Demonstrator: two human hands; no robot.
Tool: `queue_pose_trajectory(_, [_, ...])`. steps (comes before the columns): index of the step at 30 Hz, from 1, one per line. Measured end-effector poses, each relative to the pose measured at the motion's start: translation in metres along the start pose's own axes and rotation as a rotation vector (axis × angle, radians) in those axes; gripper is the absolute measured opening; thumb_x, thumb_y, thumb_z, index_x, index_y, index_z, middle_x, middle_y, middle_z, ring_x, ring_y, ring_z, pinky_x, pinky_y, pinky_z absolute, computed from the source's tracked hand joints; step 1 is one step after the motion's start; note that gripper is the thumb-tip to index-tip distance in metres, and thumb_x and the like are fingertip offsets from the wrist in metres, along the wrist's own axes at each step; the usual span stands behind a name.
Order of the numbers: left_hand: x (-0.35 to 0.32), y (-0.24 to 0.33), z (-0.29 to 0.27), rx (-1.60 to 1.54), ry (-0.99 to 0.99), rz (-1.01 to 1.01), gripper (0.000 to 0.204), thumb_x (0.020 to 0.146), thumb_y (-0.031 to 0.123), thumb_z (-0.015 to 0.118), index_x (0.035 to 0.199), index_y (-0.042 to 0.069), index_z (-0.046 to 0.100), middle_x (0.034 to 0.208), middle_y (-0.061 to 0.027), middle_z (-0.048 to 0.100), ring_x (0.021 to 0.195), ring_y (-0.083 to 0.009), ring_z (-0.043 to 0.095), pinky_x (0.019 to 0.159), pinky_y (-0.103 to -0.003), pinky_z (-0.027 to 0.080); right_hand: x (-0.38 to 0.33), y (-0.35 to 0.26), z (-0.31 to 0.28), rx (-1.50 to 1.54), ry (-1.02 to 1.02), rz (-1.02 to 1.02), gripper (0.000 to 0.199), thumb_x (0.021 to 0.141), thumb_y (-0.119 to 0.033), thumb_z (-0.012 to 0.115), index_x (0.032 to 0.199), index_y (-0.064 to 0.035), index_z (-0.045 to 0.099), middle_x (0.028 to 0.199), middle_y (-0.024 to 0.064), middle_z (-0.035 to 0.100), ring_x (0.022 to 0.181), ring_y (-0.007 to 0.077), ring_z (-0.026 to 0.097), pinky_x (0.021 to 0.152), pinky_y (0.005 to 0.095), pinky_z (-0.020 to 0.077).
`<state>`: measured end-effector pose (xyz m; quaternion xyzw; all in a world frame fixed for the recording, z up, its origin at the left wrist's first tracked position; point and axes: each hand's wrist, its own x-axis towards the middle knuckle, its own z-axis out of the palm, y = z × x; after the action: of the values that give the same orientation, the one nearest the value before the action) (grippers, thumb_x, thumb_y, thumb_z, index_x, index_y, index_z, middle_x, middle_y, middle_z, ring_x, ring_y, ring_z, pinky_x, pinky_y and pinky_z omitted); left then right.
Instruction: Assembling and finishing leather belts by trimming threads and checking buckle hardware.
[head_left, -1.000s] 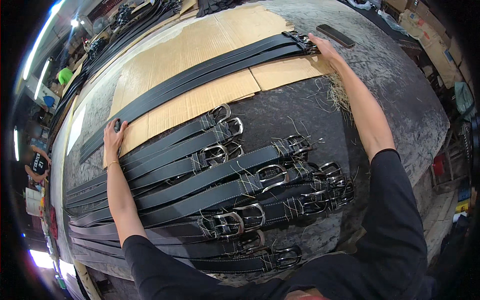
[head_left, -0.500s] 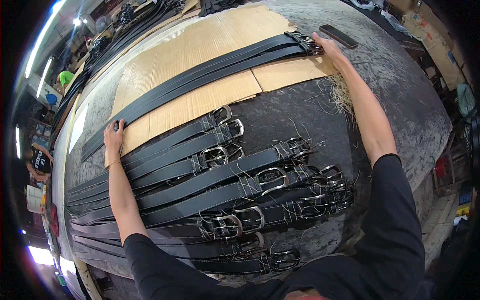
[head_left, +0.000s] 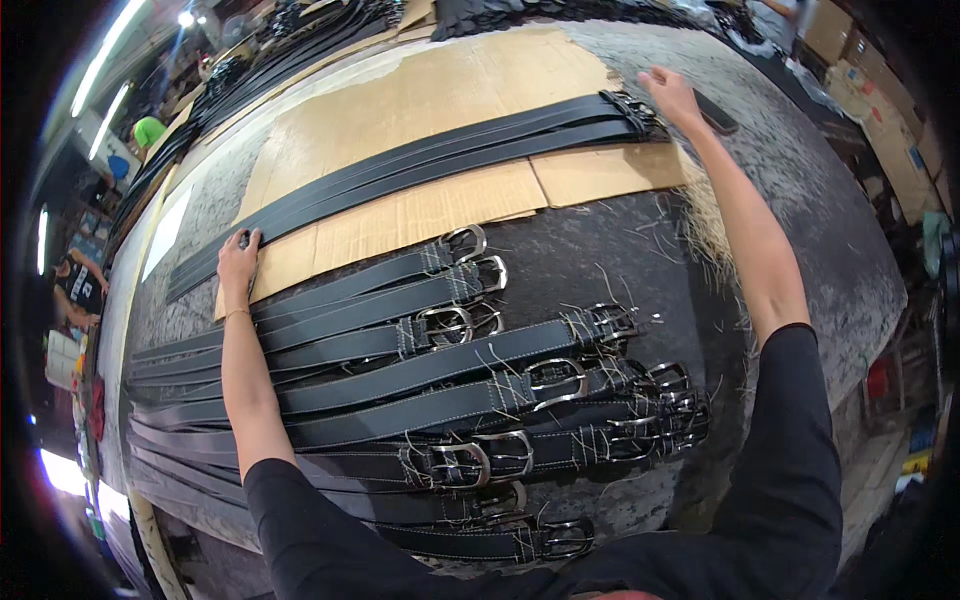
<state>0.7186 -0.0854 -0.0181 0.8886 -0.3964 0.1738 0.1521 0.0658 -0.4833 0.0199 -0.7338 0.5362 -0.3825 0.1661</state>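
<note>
Several black leather belts (head_left: 440, 155) lie side by side across a sheet of brown cardboard (head_left: 430, 90) on a grey worktable (head_left: 800, 230). My left hand (head_left: 238, 258) rests flat on the cardboard's near left edge, fingertips touching the left end of those belts. My right hand (head_left: 672, 92) is stretched far out, fingers against the buckle end (head_left: 628, 108) of the same belts. Closer to me, several more black belts with silver buckles (head_left: 470, 380) lie in rows over the dark tabletop, loose threads around the buckles.
A pile of more black belts (head_left: 300, 40) runs along the table's far side. A dark flat object (head_left: 715, 110) lies just right of my right hand. Cardboard boxes (head_left: 860, 70) stand at the far right. Another person (head_left: 75, 290) is at the left edge.
Both hands stay on the ends of the far belts. The belt bundle on the cardboard has shifted slightly; my right hand now sits just past the buckles.
</note>
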Motion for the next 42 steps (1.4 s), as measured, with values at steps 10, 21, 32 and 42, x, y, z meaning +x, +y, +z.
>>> queue_pose_trajectory(10, [0.001, -0.004, 0.005, -0.023, 0.083, -0.013, 0.064, 0.085, 0.061, 0.056, 0.121, 0.009, 0.066, 0.127, -0.0184, 0.061, 0.123, -0.035, 0.053, 0.104, -0.044, 0.041, -0.031, -0.057, 0.131, -0.427, -0.218, -0.354, 0.063, 0.095, -0.058, 0.039, 0.139, -0.0135, 0.049, 0.141, 0.0176, 0.049, 0.133, 0.0323, 0.044, 0.113, 0.0526, 0.0226])
queue_pose_trajectory(21, [-0.015, 0.019, -0.012, -0.162, 0.014, 0.143, 0.088, 0.067, 0.069, 0.072, 0.125, 0.004, 0.061, 0.119, -0.0201, 0.063, 0.114, -0.036, 0.058, 0.096, -0.044, 0.047, -0.041, -0.068, 0.111, -0.308, -0.242, -0.455, 0.036, 0.093, -0.048, 0.051, 0.116, -0.0262, 0.067, 0.125, 0.005, 0.061, 0.121, 0.0293, 0.052, 0.108, 0.0514, 0.0281])
queue_pose_trajectory(32, [-0.013, 0.016, -0.009, -0.121, 0.053, 0.161, 0.08, 0.067, 0.07, 0.071, 0.111, 0.003, 0.067, 0.117, -0.0166, 0.063, 0.111, -0.0335, 0.059, 0.094, -0.043, 0.048, -0.025, -0.134, 0.082, -0.286, -0.906, -0.504, 0.127, 0.057, -0.049, 0.087, 0.153, -0.0057, 0.015, 0.148, 0.0273, 0.036, 0.135, 0.0386, 0.039, 0.112, 0.044, 0.0331])
queue_pose_trajectory(42, [-0.012, 0.011, -0.01, -0.169, 0.035, 0.122, 0.096, 0.065, 0.07, 0.073, 0.128, 0.0, 0.053, 0.115, -0.0204, 0.063, 0.111, -0.0365, 0.058, 0.094, -0.044, 0.047, -0.023, -0.133, 0.104, -0.21, -0.918, -0.582, 0.107, 0.052, -0.037, 0.091, 0.139, -0.0026, 0.041, 0.137, 0.022, 0.05, 0.126, 0.0333, 0.05, 0.108, 0.0385, 0.0383])
